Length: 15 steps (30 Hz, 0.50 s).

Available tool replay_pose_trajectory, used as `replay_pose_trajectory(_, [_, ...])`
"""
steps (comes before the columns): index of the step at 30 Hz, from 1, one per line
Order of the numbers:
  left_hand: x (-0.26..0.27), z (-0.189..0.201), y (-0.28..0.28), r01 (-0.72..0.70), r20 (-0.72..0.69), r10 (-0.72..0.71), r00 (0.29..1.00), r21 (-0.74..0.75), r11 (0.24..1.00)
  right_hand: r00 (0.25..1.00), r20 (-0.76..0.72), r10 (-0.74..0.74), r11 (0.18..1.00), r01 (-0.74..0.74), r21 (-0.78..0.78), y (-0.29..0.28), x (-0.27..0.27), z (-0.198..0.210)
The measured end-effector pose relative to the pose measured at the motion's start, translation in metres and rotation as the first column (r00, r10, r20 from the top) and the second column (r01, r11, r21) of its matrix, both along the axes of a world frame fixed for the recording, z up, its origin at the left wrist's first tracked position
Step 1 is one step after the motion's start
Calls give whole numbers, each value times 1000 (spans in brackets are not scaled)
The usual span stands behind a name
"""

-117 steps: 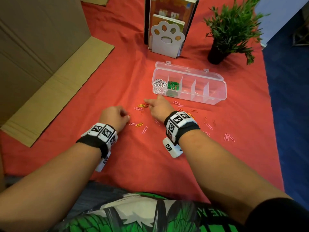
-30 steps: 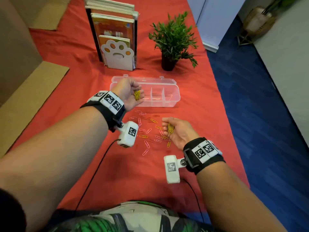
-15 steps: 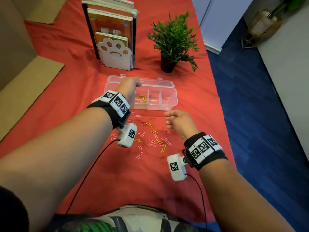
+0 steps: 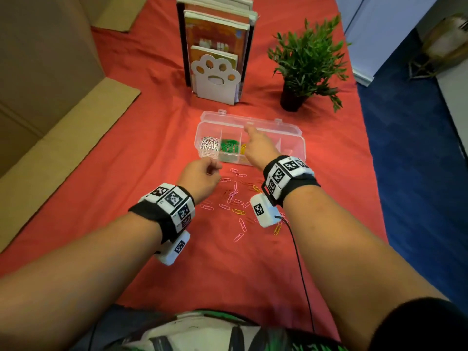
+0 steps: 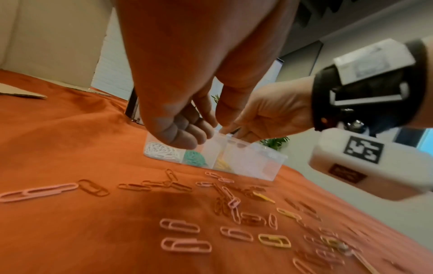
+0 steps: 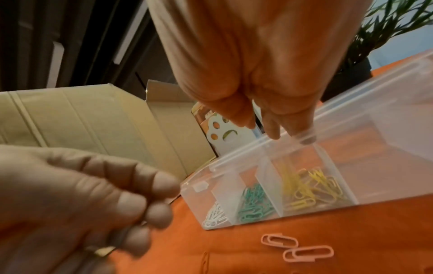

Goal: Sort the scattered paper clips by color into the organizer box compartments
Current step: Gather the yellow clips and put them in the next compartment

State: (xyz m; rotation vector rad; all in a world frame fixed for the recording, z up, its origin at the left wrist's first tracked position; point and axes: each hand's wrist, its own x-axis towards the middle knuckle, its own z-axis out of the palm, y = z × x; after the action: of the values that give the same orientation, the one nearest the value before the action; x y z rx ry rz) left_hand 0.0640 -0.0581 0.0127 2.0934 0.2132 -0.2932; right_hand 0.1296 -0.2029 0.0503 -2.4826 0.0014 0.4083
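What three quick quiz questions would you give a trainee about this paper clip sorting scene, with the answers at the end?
1. True or false: the green clips lie in an end compartment of the organizer box.
2. Most of the loose clips on the red cloth are: A pink clips, B white, C green.
3. Which hand reaches over the box?

Key: 1 false, they are second from the end, next to the white clips; 2 A; 3 the right hand.
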Motion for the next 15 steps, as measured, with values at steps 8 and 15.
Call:
replay_pose_trajectory(8, [-27, -11, -11, 222, -41, -219, 975, 257, 941, 954, 144, -263, 947, 227, 226, -37, -25, -4])
replay_pose_trajectory(15, [-38, -19, -31, 411, -65, -422, 904, 400, 819, 970, 44, -239, 970, 241, -42, -85, -94, -34])
